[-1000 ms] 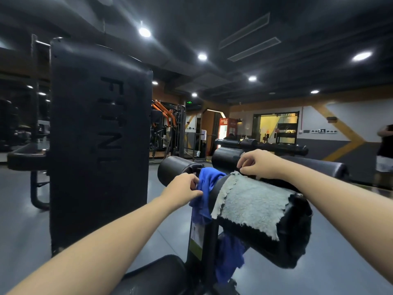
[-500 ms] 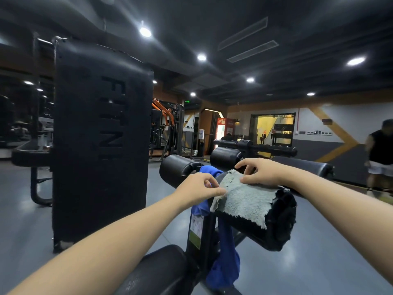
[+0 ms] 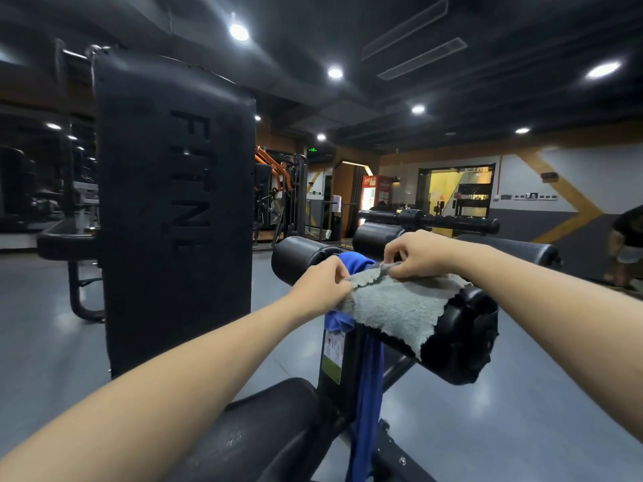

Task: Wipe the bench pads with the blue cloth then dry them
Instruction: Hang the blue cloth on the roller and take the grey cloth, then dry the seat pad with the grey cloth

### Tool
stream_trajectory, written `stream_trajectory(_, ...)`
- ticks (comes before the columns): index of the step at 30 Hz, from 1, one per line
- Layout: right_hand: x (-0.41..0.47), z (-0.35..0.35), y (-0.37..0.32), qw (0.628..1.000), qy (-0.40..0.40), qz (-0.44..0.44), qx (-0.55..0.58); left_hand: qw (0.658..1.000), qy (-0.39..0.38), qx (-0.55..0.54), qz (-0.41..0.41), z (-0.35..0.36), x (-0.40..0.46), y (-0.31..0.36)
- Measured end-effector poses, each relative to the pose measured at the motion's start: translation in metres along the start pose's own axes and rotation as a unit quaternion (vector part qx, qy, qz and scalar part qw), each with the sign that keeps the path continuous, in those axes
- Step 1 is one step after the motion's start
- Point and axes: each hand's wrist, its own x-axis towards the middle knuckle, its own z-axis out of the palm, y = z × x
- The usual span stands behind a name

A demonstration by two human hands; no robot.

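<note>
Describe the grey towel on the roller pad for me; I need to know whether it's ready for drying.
The grey towel is a fluffy, terry-looking cloth with ragged edges. It lies draped over the top of the black roller pad, its near edge hanging down the pad's front. The left hand pinches its left corner and the right hand pinches its far edge, both lifting slightly. The blue cloth hangs just beside it, on the left.

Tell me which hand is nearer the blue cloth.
Left. The left hand sits right against the blue cloth; the right hand is further right, pinching the grey towel.
</note>
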Motion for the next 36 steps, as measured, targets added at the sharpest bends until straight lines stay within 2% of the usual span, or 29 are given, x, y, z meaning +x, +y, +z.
stream_trajectory(5, -0.014, 0.002, -0.034, 0.996, 0.054, -0.053, 0.053, 0.999, -0.012, -0.03, 0.01, -0.033, -0.03, -0.007)
stream_trajectory(9, -0.035, 0.004, -0.062, 0.99, 0.064, -0.067, 0.11, 0.998, -0.046, -0.029, 0.02, -0.067, -0.075, -0.018)
stream_trajectory(15, -0.065, 0.041, -0.11, 0.983, 0.023, -0.103, 0.151, 0.997, -0.065, 0.034, 0.008, -0.105, -0.155, -0.055)
stream_trajectory(20, -0.083, 0.092, -0.149, 0.961, -0.048, -0.11, 0.249, 0.995, -0.075, 0.071, -0.015, -0.121, -0.208, -0.084)
stream_trajectory(26, -0.061, 0.151, -0.183, 0.949, -0.084, -0.112, 0.284, 0.994, -0.057, 0.053, -0.077, -0.123, -0.239, -0.134)
stream_trajectory(30, -0.028, 0.192, -0.197, 0.956, -0.093, -0.117, 0.251, 0.991, -0.035, 0.055, -0.121, -0.109, -0.24, -0.184)
stream_trajectory(36, 0.013, 0.272, -0.202, 0.964, -0.082, -0.057, 0.248, 0.977, -0.051, 0.093, -0.183, -0.069, -0.233, -0.262)
